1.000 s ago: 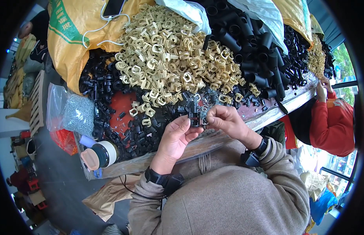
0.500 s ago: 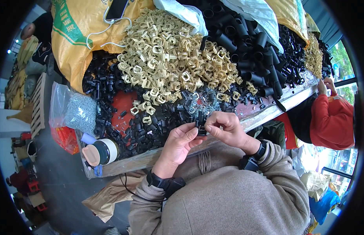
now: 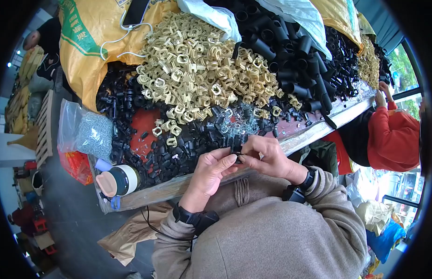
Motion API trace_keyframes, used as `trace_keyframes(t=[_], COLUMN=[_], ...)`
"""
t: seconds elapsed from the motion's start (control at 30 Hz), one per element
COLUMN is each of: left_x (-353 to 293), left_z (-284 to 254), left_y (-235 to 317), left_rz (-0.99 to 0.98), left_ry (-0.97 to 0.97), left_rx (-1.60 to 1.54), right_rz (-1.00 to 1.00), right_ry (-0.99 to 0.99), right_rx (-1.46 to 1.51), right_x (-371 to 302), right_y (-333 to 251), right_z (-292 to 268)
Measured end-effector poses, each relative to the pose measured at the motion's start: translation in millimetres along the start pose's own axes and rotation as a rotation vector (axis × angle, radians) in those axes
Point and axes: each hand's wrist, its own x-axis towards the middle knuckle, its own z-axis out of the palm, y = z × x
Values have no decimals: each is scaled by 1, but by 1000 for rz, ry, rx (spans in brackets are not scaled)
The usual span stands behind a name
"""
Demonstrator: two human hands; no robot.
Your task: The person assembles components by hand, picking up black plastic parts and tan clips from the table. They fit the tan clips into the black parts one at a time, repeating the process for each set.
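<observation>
Close together at the table's near edge, my left hand (image 3: 212, 173) and my right hand (image 3: 270, 159) both grip a small black plastic part (image 3: 236, 155). The left fingers and thumb wrap round it from one side. My right thumb and forefinger pinch at its other side; whether they hold a second tiny piece is hidden. Just beyond the fingers lies a heap of small silvery metal pieces (image 3: 239, 122). Small black plastic pieces (image 3: 172, 162) are scattered to the left of it. Behind them rises a large pile of beige plastic clips (image 3: 193, 69).
Black tubes (image 3: 297, 74) are heaped at the back right. A bag of screws (image 3: 95, 135) and a lidded cup (image 3: 121, 180) stand at the table's left end. A yellow sack (image 3: 83, 51) carries a phone (image 3: 136, 11) with a white cable. A person in red (image 3: 392, 137) works at the right.
My right hand has tipped down and its fingers have drawn in closer to the black part. The left hand keeps its hold. The view has shifted slightly.
</observation>
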Motion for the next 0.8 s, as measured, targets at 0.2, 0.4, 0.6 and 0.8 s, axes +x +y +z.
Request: trace_keyframes(t=[0.2,0.4,0.6,0.8], left_x=[1,7,13,14], left_z=[-2,1,2,1], left_y=[-1,-1,-3,-4], left_rz=[-19,-28,-35,-11], left_ry=[-15,-1,1,18], left_rx=[27,-22,-29,-7], right_rz=[313,284,227,318], right_ry=[65,363,286,377], right_rx=[220,-716,-867,-69], right_x=[-9,-6,-5,-8], right_y=[15,62,69,66], right_z=[-13,-64,-57,-60])
